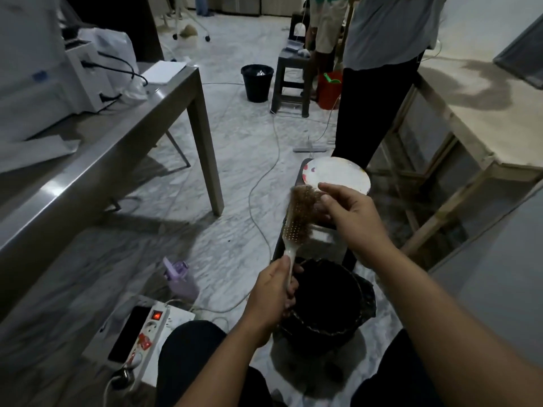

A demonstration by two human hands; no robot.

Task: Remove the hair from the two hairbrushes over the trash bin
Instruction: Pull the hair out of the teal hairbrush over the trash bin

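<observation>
While the white hairbrush [296, 221] is kept above the black trash bin [326, 301], its handle is gripped by the left hand [271, 298], whose fingers are curled round the lower end of the handle just over the bin's near rim. The brush is tilted, head up and away from the person, with its bristle pad turned toward the right. A mat of brownish hair [302, 193] is seen tangled over the upper part of the pad. That hair is pinched at the edge of the brush head by the right hand [349, 215], thumb and fingertips being closed on the tuft while the other fingers are loosely curled. Only 1 brush can be made out; a second cannot be told from this view. Behind the hands, a round white plate [338, 174] with red marks is set on a dark stool, well apart from the bin. On the floor to the left, a white power strip [152, 330] with a lit red switch, a dark phone [129, 333] beside it and a lilac bottle [179, 277] are seen. A grey table [117, 136] is placed farther left.
</observation>
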